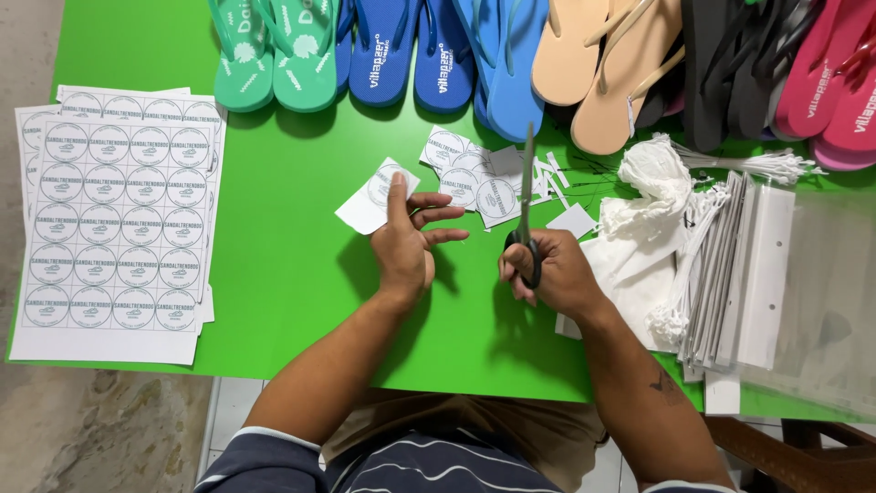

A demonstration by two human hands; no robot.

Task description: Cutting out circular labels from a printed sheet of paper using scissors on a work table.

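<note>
On the bright green table [274, 274], the left hand [401, 242] pinches a small white paper piece printed with a round label [374, 196] between thumb and forefinger, the other fingers fanned out to the right; the piece lies near the middle of the table, just off the far row of sandals. The right hand [547, 269] is closed through the black loops of a pair of steel scissors [526, 196], blades pointing toward the far edge and looking shut, or nearly so — they sit apart from the held piece, not on it.

Just beyond the scissors lies a loose heap of cut round paper labels and trimmings [479, 173]. At the left edge rests a stack of uncut white sheets printed with rows of round labels [114, 210]. Along the far edge stand rubber flip-flops [401, 55] in green, blue, tan, black and pink (soles up or tilted). Toward the right edge: white string tags [652, 183] and clear plastic bags with white header cards [776, 283].

By my reading, the step in hand is trimming one label free of its square. The next cut would call for opened blades brought onto the held paper's edge, following the printed circle.
</note>
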